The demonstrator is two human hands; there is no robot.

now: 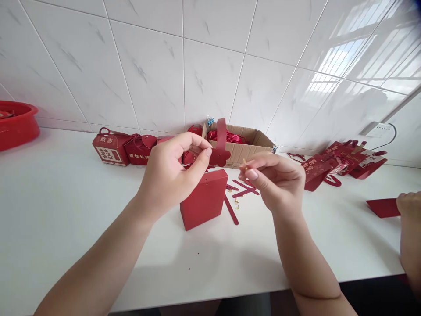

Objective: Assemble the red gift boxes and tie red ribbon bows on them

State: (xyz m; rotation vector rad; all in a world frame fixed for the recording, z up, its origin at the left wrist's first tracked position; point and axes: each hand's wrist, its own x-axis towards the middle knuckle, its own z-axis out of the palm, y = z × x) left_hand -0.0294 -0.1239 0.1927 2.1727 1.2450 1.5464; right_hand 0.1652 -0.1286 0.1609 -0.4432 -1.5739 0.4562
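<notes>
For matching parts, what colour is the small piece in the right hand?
Small piece: gold, head view.

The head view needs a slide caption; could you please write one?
Left hand holds a red strap near a red box; right hand pinches a small gold piece.

Wall (213, 70): white glazed tile, glossy, marked with short grey veins and divided by narrow joints. Table (66, 219): plain white top, its back side along the wall, two small dark specks toward the front. Socket strip (378, 129): white, low on the wall at right, with a dark cable (395, 134) curving beside it; a grey band slants from there up to the right. Window reflection (335, 61): upper right, bright panes crossed by bars, mirrored in the tile. Light: daylight, soft, with faint shadows on the tabletop.
</notes>
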